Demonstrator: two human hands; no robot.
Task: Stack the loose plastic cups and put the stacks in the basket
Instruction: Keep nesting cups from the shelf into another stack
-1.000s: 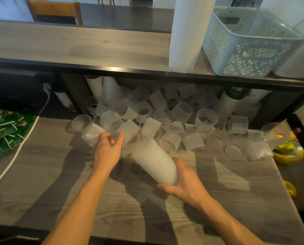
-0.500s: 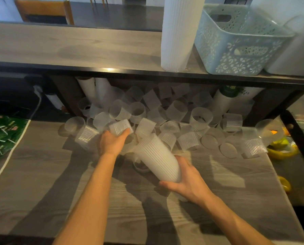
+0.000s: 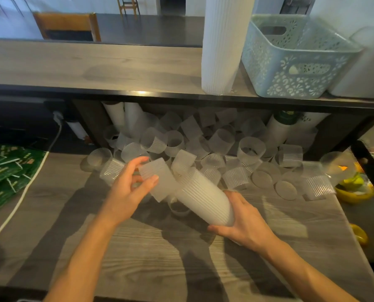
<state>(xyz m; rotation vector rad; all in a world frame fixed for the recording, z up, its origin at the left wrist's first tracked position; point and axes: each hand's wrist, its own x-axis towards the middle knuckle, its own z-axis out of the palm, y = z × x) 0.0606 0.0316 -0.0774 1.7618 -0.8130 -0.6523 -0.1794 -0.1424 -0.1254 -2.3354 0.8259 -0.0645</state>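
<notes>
Our left hand pinches a single ribbed cup between thumb and fingers; our right hand curls round the base of a tilted stack above the bench. We judge the cup should line up square with the stack's open mouth before sliding in. Loose cups crowd the bench's far edge. The basket sits on the upper shelf, beside a tall white stack
</notes>
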